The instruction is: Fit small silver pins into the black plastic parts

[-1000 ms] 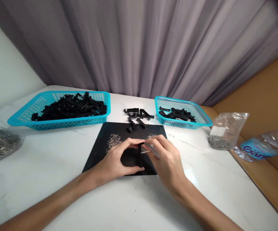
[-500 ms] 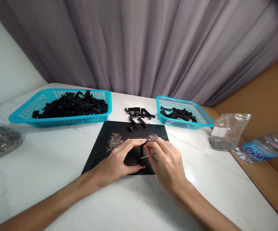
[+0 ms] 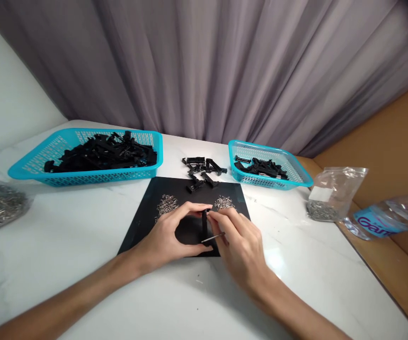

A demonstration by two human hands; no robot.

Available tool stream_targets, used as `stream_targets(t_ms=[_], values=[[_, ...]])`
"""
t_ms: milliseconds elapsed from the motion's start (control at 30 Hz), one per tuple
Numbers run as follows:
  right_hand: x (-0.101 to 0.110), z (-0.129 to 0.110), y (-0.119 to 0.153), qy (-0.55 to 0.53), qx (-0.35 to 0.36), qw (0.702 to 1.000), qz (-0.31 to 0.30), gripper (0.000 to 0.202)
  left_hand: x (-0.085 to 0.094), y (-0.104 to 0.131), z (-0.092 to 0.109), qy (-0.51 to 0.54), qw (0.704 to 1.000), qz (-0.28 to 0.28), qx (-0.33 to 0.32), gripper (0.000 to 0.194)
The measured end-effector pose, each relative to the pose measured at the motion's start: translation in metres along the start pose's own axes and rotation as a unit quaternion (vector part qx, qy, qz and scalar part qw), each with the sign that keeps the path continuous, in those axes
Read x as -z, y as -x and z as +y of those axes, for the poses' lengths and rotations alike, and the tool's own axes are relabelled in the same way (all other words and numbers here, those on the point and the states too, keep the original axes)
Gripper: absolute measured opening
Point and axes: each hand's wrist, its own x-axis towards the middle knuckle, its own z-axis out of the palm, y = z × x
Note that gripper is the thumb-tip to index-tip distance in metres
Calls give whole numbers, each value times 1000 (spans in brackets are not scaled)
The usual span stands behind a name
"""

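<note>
Over a black mat (image 3: 138, 226), my left hand (image 3: 170, 233) grips a narrow black plastic part (image 3: 204, 224) by its two ends, between thumb and fingers. My right hand (image 3: 241, 241) is closed around a thin metal rod (image 3: 212, 237), whose free end points left across the part. The thumb and forefinger tips of that hand pinch at the part's upper end; anything tiny between them is too small to make out. Small metal pieces lie in a left pile (image 3: 167, 204) and a right pile (image 3: 224, 202) on the mat, just beyond the hands.
Behind the mat lie several black parts (image 3: 204, 172). A large blue basket (image 3: 94, 178) of black parts stands at left, a smaller blue basket (image 3: 270, 181) at right. Bags of metal pieces (image 3: 0, 203) (image 3: 322, 210) flank them; a bottle (image 3: 384, 219) lies at far right.
Both hands and the black part have shifted slightly left. The black part shows more between the hands, and the rod's free end sits a little lower.
</note>
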Motion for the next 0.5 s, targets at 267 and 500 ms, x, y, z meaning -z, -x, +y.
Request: stream_targets(t_ms=[267,500], values=[[-1,16,-3,-24,43,999,-7,8,4,-1,4,53,998,-30,11,69],[6,13,-9,-31,36,998,-30,16,4,-1,6,64,997,-38,23,68]])
